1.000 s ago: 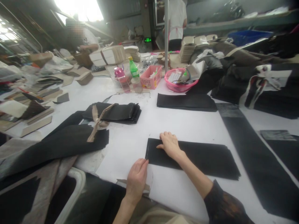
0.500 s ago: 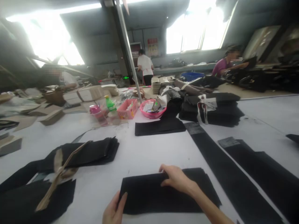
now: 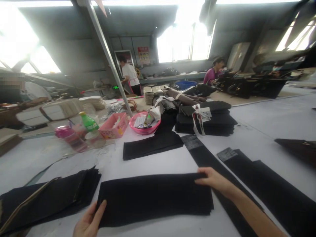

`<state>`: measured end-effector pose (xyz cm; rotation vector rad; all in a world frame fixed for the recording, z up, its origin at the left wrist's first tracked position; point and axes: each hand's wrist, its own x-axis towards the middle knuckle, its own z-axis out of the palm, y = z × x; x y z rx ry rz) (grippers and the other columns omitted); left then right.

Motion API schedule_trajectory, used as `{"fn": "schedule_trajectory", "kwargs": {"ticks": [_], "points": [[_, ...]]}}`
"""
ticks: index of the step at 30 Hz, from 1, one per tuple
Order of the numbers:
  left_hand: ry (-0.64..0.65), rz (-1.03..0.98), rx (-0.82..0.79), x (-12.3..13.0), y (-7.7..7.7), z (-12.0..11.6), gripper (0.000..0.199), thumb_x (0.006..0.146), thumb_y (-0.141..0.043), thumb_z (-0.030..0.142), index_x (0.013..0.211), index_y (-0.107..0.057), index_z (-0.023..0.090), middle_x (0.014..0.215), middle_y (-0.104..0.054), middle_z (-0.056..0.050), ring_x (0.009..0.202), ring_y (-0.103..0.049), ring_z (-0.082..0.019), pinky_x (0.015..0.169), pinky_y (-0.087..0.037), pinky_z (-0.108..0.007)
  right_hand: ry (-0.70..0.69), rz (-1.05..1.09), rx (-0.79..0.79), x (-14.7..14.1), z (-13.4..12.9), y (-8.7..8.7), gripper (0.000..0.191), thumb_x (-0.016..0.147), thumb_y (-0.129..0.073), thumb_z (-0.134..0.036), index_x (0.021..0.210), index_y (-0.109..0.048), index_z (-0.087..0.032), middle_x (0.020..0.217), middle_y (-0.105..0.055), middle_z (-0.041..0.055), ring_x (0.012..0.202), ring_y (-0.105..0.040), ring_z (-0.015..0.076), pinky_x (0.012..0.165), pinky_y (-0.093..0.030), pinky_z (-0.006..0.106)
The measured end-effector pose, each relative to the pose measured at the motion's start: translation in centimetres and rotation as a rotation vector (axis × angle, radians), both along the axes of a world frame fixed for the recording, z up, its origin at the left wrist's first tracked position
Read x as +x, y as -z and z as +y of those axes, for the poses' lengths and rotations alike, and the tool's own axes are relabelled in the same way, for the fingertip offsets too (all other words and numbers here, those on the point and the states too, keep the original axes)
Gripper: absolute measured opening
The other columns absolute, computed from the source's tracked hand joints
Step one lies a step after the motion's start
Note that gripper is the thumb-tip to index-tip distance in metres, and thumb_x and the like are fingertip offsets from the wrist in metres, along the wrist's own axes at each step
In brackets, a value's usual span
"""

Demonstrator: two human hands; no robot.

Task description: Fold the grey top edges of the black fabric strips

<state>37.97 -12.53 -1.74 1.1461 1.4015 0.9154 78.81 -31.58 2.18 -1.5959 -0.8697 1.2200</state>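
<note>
A stack of black rectangular fabric pieces (image 3: 153, 199) lies in front of me, its long side running left to right. My left hand (image 3: 90, 217) grips its left end, thumb on top and fingers underneath, out of sight. At the upper right corner my right hand (image 3: 214, 181) pinches the stack between thumb and fingers. Just beyond is a smaller black stack (image 3: 150, 144). To the right, a long black strip pile (image 3: 209, 161) runs away from me, partly behind my right forearm.
Another black pile (image 3: 266, 181) lies far right, and a strap-tied black bundle (image 3: 54, 197) at left. Further back stand a pink basket (image 3: 145, 130), a pink box (image 3: 115, 126), a green bottle (image 3: 89, 121), and a tied black stack (image 3: 207, 121). Several people work beyond the table.
My right hand has moved from the middle of the stack to its upper right corner and closed there. The left hand keeps its hold. The camera view has turned right.
</note>
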Motion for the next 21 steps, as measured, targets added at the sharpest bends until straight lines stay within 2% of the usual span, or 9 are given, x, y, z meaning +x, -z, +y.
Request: {"fn": "schedule_trajectory", "kwargs": {"ticks": [3, 5, 9, 11, 13, 15, 17, 19, 21], "points": [[0.029, -0.057, 0.043, 3.1, -1.4, 3.6, 0.046, 0.067, -0.073, 0.045, 0.104, -0.067, 0.018, 0.092, -0.073, -0.004, 0.096, -0.067, -0.027, 0.09, -0.053, -0.042, 0.113, 0.042, 0.187, 2.8, 6.0, -1.2, 0.036, 0.066, -0.076, -0.037, 0.091, -0.062, -0.015, 0.085, -0.069, 0.0036, 0.083, -0.066, 0.0198, 0.078, -0.052, 0.032], [0.042, -0.109, 0.078, 5.2, -1.7, 6.6, 0.041, 0.069, -0.072, 0.041, 0.102, -0.067, 0.016, 0.091, -0.072, -0.004, 0.093, -0.067, -0.024, 0.09, -0.053, -0.039, 0.175, -0.071, 0.274, 4.6, 10.6, -1.4, 0.036, 0.067, -0.075, -0.04, 0.088, -0.06, -0.015, 0.085, -0.069, 0.004, 0.081, -0.066, 0.0199, 0.077, -0.053, 0.034], [0.064, -0.165, 0.157, 9.4, -1.0, 13.7, 0.038, 0.073, -0.068, 0.04, 0.101, -0.065, 0.015, 0.087, -0.071, -0.005, 0.085, -0.067, -0.02, 0.088, -0.052, -0.038, 0.266, -0.302, 0.286, 7.3, 19.7, -0.6, 0.036, 0.07, -0.071, -0.044, 0.087, -0.059, -0.015, 0.082, -0.068, 0.0043, 0.076, -0.066, 0.0194, 0.071, -0.055, 0.034], [0.024, -0.034, 0.241, 11.1, 0.2, 17.0, 0.04, 0.075, -0.064, 0.041, 0.104, -0.063, 0.013, 0.087, -0.07, -0.006, 0.083, -0.067, -0.021, 0.086, -0.052, -0.039, 0.307, -0.405, 0.259, 8.2, 23.2, 0.5, 0.036, 0.072, -0.07, -0.044, 0.091, -0.059, -0.014, 0.085, -0.067, 0.005, 0.08, -0.065, 0.0195, 0.074, -0.054, 0.034], [-0.01, 0.307, 0.35, 12.4, 1.8, 19.4, 0.047, 0.076, -0.062, 0.042, 0.111, -0.06, 0.012, 0.092, -0.069, -0.01, 0.087, -0.065, -0.025, 0.085, -0.051, -0.043, 0.346, -0.535, 0.213, 8.9, 25.3, 2.1, 0.034, 0.074, -0.07, -0.04, 0.095, -0.061, -0.014, 0.091, -0.066, 0.0067, 0.086, -0.063, 0.0203, 0.079, -0.051, 0.036], [0.028, 0.685, 0.454, 12.9, 3.7, 20.7, 0.053, 0.078, -0.058, 0.044, 0.119, -0.056, 0.011, 0.103, -0.066, -0.015, 0.097, -0.062, -0.031, 0.084, -0.049, -0.046, 0.358, -0.665, 0.163, 9.3, 25.6, 3.7, 0.031, 0.077, -0.069, -0.033, 0.1, -0.061, -0.014, 0.098, -0.065, 0.0087, 0.092, -0.061, 0.021, 0.084, -0.048, 0.037], [0.11, 0.896, 0.535, 12.9, 5.4, 21.1, 0.055, 0.083, -0.051, 0.046, 0.125, -0.052, 0.011, 0.114, -0.062, -0.017, 0.103, -0.058, -0.034, 0.084, -0.048, -0.046, 0.329, -0.776, 0.119, 9.4, 23.8, 4.8, 0.026, 0.079, -0.066, -0.025, 0.103, -0.061, -0.015, 0.104, -0.063, 0.009, 0.094, -0.061, 0.02, 0.086, -0.047, 0.035], [0.167, 0.926, 0.577, 12.4, 6.7, 21.1, 0.056, 0.086, -0.044, 0.049, 0.129, -0.049, 0.013, 0.119, -0.06, -0.016, 0.104, -0.058, -0.032, 0.083, -0.048, -0.043, 0.267, -0.862, 0.08, 8.9, 20.2, 5.1, 0.024, 0.079, -0.064, -0.02, 0.103, -0.062, -0.017, 0.105, -0.062, 0.0069, 0.092, -0.061, 0.0182, 0.085, -0.047, 0.032], [0.177, 0.893, 0.594, 11.7, 7.4, 20.9, 0.058, 0.086, -0.042, 0.052, 0.13, -0.048, 0.013, 0.117, -0.06, -0.015, 0.1, -0.06, -0.03, 0.083, -0.049, -0.041, 0.208, -0.934, 0.036, 7.7, 14.9, 4.8, 0.024, 0.079, -0.063, -0.019, 0.103, -0.064, -0.019, 0.101, -0.062, 0.0051, 0.092, -0.062, 0.019, 0.083, -0.048, 0.032]]}}
